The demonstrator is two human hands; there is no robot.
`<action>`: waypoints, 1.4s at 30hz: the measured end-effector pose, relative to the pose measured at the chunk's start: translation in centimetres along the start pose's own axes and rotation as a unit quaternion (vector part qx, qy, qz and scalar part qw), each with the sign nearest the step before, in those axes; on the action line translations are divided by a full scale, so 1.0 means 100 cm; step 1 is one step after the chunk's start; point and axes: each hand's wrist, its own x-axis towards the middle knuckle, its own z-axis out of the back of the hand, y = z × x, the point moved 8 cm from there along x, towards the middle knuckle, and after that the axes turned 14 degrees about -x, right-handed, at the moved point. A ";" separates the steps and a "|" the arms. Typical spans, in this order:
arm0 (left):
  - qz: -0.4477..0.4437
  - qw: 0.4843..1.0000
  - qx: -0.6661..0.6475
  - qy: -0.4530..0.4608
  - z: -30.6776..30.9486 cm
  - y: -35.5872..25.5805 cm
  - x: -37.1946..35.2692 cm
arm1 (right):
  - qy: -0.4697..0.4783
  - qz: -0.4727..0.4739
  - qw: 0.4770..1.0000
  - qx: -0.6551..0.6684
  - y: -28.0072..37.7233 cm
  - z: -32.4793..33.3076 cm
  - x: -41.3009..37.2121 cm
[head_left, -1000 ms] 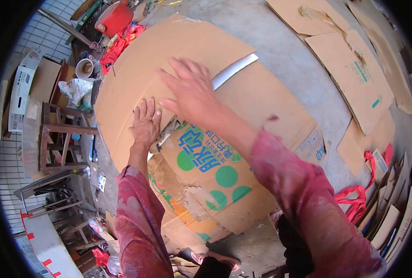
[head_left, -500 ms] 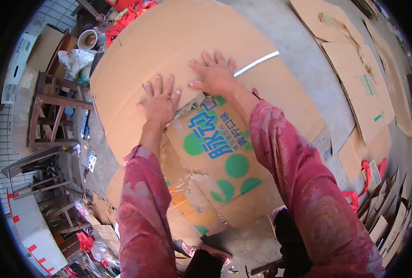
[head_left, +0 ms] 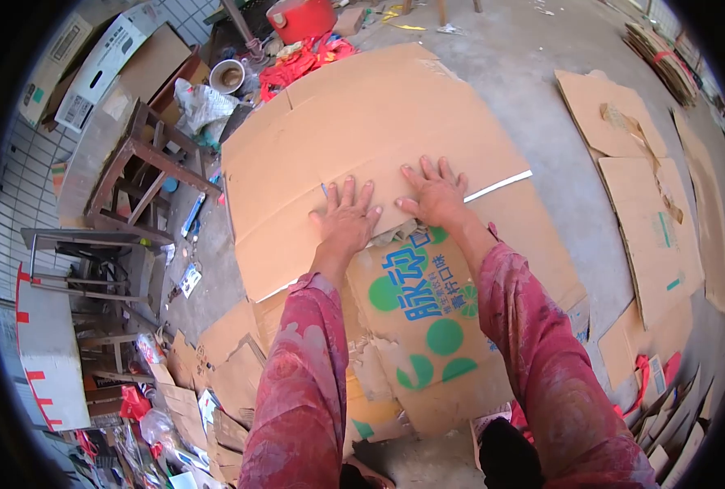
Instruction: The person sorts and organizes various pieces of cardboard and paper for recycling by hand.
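A large plain brown cardboard sheet (head_left: 362, 106) lies in front of me. My left hand (head_left: 348, 218) rests flat on it near its front edge, fingers spread. To its right, my right hand (head_left: 437, 196) also presses down with spread fingers, beside a white strip along the edge (head_left: 499, 184). Under and nearer than this sheet is a printed cardboard piece (head_left: 427, 326) with green circles and blue lettering. A crumpled, torn flap (head_left: 395, 235) shows between my hands. Neither hand grips anything.
More flattened cardboard (head_left: 647, 236) lies on the floor at right, with a bundled stack (head_left: 664, 61) beyond. At left stand a wooden stool (head_left: 146, 167) and boxes (head_left: 105, 69). Red plastic (head_left: 305, 63) and a red container (head_left: 301, 18) sit at the back.
My view has tilted, so the sheet and both hands appear lower and farther right, and the sheet's far edge shows. The hands keep about the same places on the cardboard.
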 end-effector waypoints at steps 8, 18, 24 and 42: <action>-0.008 1.000 0.001 0.000 0.002 0.001 0.005 | 0.014 -0.013 1.000 -0.009 -0.003 -0.006 0.006; -0.132 0.970 -0.034 -0.202 0.027 0.108 -0.161 | -0.082 0.040 0.993 0.073 -0.011 0.002 -0.060; 0.029 0.997 0.045 0.061 -0.040 0.200 -0.415 | -0.127 0.114 0.977 0.131 -0.013 0.023 -0.221; 0.312 0.940 -0.127 -0.059 -0.109 0.162 -0.906 | -0.068 0.009 0.995 0.068 -0.156 0.104 -0.530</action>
